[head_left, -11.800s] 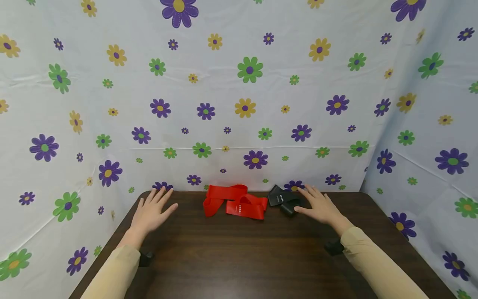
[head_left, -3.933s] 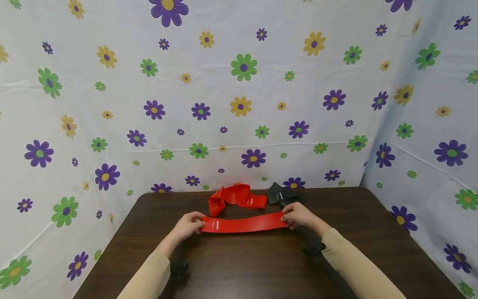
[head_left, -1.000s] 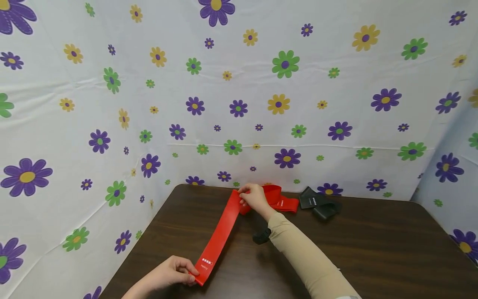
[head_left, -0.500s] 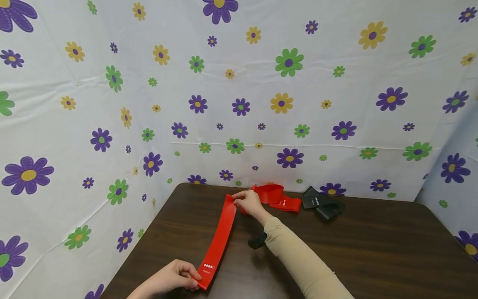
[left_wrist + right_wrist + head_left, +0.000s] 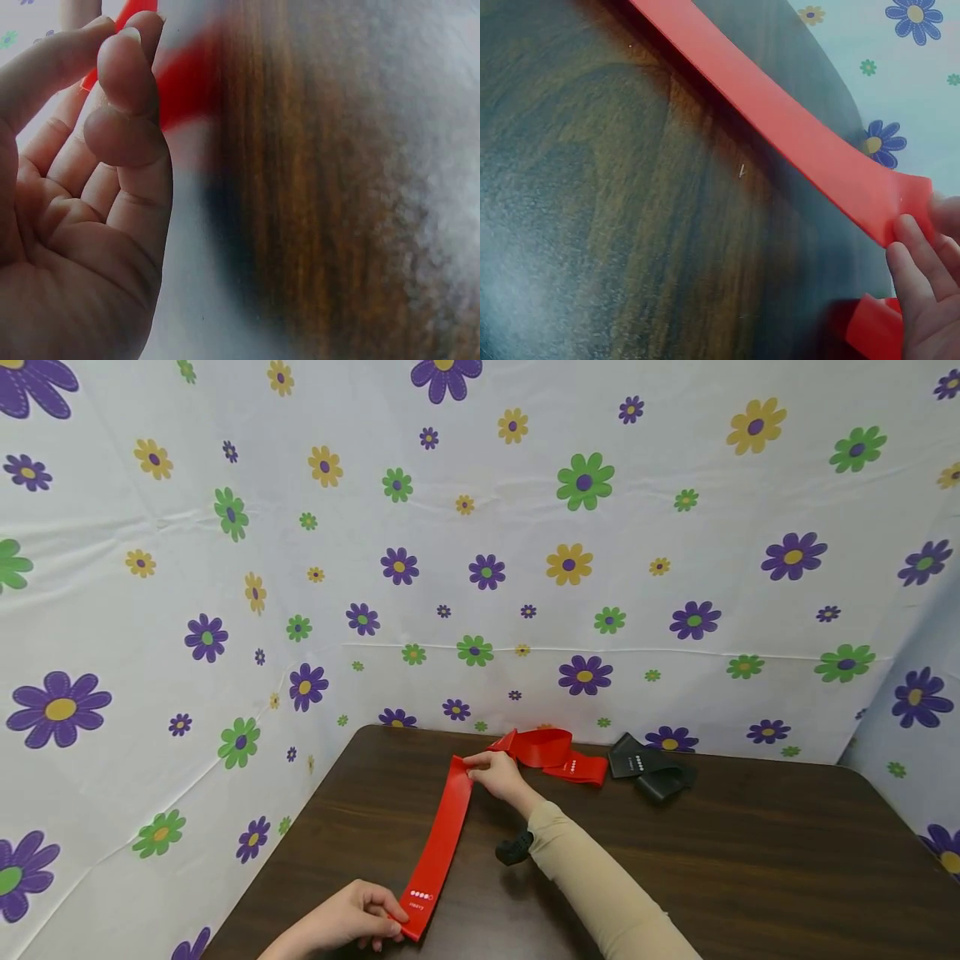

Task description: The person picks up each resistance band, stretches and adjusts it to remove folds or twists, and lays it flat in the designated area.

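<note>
A red resistance band (image 5: 438, 847) is stretched flat between my two hands, running from near left to far middle over the table. My left hand (image 5: 348, 917) pinches its near end, beside the printed dots. The far end is pinched by my right hand (image 5: 504, 777). In the right wrist view the band (image 5: 780, 116) slants down to my right fingertips (image 5: 906, 225). In the left wrist view my left hand (image 5: 90, 195) has thumb and fingers together on a bit of red band (image 5: 139, 11).
Behind my right hand lie other red bands (image 5: 543, 748), loosely looped. A black band (image 5: 645, 764) lies folded to their right. The dark wooden table (image 5: 720, 860) meets a white flowered cloth (image 5: 465, 552) at its back edge.
From lying crosswise, the stretched band has swung to point away from me, the left hand nearer and the right farther. Over the last second the right hand drew slightly left and nearer.
</note>
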The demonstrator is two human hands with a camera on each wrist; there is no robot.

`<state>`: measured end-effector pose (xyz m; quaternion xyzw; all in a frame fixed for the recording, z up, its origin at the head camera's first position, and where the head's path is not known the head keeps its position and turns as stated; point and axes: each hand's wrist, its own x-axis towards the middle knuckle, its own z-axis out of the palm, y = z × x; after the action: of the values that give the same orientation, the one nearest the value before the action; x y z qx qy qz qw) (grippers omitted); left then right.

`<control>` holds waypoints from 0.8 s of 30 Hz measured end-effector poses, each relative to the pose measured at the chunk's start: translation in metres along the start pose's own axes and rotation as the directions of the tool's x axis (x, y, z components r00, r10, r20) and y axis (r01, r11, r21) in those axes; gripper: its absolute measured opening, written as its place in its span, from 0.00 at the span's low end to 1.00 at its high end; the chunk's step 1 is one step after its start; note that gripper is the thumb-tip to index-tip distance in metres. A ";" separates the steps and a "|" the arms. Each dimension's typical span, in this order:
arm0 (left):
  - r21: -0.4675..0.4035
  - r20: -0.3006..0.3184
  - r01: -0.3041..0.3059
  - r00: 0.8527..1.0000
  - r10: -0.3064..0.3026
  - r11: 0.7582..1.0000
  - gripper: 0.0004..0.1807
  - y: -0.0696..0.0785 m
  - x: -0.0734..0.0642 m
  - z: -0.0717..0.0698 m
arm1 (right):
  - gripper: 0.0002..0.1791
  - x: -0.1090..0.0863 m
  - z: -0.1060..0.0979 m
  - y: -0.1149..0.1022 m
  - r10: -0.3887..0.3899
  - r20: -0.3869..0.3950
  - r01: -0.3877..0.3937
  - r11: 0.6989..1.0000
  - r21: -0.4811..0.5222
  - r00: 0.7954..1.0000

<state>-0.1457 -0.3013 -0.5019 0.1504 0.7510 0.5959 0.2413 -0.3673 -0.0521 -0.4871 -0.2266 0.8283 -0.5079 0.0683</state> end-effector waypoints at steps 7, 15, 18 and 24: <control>-0.001 -0.013 0.013 1.000 -0.013 1.000 0.08 0.002 0.000 0.001 | 0.17 0.000 0.005 0.005 0.009 0.046 -0.009 1.000 -0.017 0.999; -0.006 -0.005 0.014 1.000 -0.014 1.000 0.09 0.002 0.002 0.003 | 0.18 -0.001 0.006 0.004 0.008 0.072 -0.008 1.000 -0.011 0.997; -0.006 0.002 0.019 1.000 -0.019 1.000 0.09 0.003 0.004 0.004 | 0.18 0.000 0.006 0.004 0.014 0.082 -0.014 1.000 -0.006 0.997; -0.021 0.009 0.027 1.000 -0.027 0.999 0.09 0.001 0.004 0.006 | 0.19 0.000 0.006 0.006 0.019 0.094 -0.018 1.000 -0.006 0.995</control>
<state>-0.1462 -0.2936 -0.5026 0.1401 0.7456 0.6000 0.2540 -0.3670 -0.0544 -0.4949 -0.2427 0.8276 -0.4939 0.1111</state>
